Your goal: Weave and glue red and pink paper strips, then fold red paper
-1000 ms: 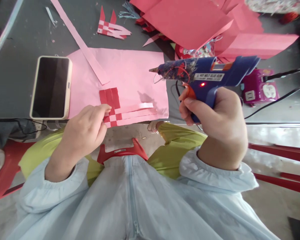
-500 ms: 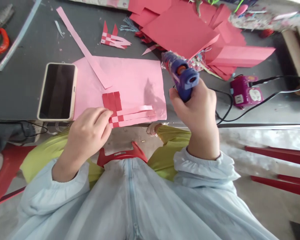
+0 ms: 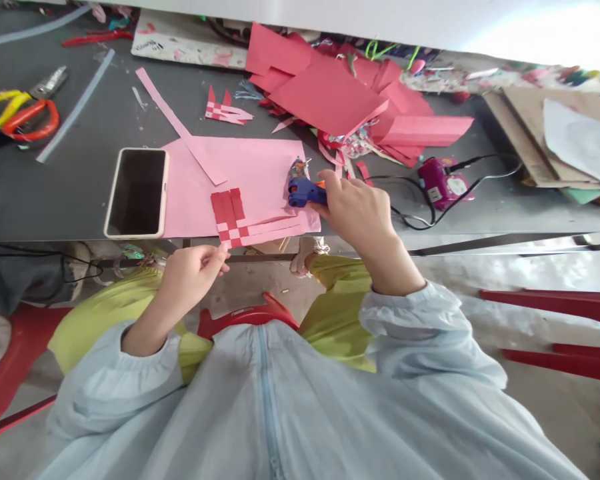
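Observation:
My right hand is closed round a blue glue gun, which lies low over the right edge of a pink paper sheet with its nozzle pointing away from me. A woven red and pink paper piece rests at the sheet's near edge, its pink strips running right. My left hand hovers just below the table edge, fingers curled with the fingertips pinched near the weave's lower corner; whether they touch it I cannot tell.
A phone lies left of the pink sheet. Red paper sheets pile up behind, beside a small woven piece. A purple power socket with cables sits right. Scissors lie far left. Red chair legs stand right.
My right hand has brought the glue gun down from mid-air onto the pink sheet. My left hand slid off the weave toward me. The view has tilted up, showing more of the table.

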{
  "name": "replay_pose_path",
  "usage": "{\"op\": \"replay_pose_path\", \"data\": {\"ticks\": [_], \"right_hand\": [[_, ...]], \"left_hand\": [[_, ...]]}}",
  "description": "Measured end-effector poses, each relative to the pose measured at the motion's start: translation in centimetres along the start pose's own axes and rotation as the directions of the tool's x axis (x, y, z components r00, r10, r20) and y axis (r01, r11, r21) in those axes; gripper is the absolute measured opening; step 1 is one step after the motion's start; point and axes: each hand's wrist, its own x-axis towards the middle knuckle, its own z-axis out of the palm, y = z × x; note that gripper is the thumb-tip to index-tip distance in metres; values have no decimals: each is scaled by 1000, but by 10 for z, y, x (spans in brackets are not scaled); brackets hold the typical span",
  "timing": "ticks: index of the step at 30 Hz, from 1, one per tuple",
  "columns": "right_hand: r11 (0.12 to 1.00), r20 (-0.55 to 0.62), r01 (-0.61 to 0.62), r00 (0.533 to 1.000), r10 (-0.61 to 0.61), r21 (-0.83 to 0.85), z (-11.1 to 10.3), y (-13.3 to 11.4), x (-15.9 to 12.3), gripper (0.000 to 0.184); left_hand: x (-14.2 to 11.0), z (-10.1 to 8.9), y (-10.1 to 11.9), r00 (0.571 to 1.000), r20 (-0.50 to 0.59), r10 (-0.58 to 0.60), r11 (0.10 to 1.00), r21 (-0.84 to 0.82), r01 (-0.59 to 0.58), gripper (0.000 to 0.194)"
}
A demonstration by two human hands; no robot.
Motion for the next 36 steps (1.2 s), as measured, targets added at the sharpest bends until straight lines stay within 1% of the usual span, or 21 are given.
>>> {"op": "replay_pose_path", "data": {"ticks": [2,4,7,9,11,15,19,21,22,24,26,28,30,33,36], "right_hand": [[999,33,16,999,-15,-38,-4,-1,-4,42],[998,56,32,998,-29,-50,-6,-1,-7,45],[998,61,49,997,-47,-38,-7,-4,-11,45],[998,47,49,998,-48,-37,-5,-5,-13,41],[999,29,35,999,-34,-40,-3,-5,-14,40],[999,-29,22,999,-23,-39,-1,-2,-17,38],[998,-143,57,988,-61,-32,-5,-1,-22,40],[992,-204,122,972,-115,20,-8,-8,-25,37],[981,-223,181,961,-163,64,-9,-14,-25,35],[930,-230,322,932,-278,177,-9,-29,-25,30],[867,-240,424,899,-367,263,-5,-45,-23,27],[831,-267,453,886,-380,323,0,-57,-20,26],[806,-275,462,883,-381,368,7,-64,-18,24],[792,-259,460,886,-384,401,14,-67,-16,21],[787,-251,469,882,-398,400,17,-65,-16,21]], "left_hand": [[2,4,-3,997,39,-60,969,-238,67,58],[5,7,-4,993,72,-95,911,-395,116,60],[10,11,-3,990,74,-121,828,-542,142,56],[12,12,-3,989,61,-132,785,-603,142,52],[13,14,-3,989,55,-140,763,-630,144,47],[12,15,-3,987,52,-152,768,-622,151,37],[11,18,-2,981,121,-152,744,-640,194,42],[12,22,-2,978,157,-136,714,-669,207,46],[13,25,-3,977,168,-131,696,-686,211,48],[15,30,-4,976,176,-128,660,-720,216,50],[17,35,-7,978,170,-123,640,-739,210,51],[17,37,-8,978,174,-113,641,-740,205,50],[16,39,-8,976,189,-105,647,-733,211,48],[17,41,-6,974,200,-104,629,-746,220,49],[21,48,-3,978,176,-116,569,-795,210,53]]}}
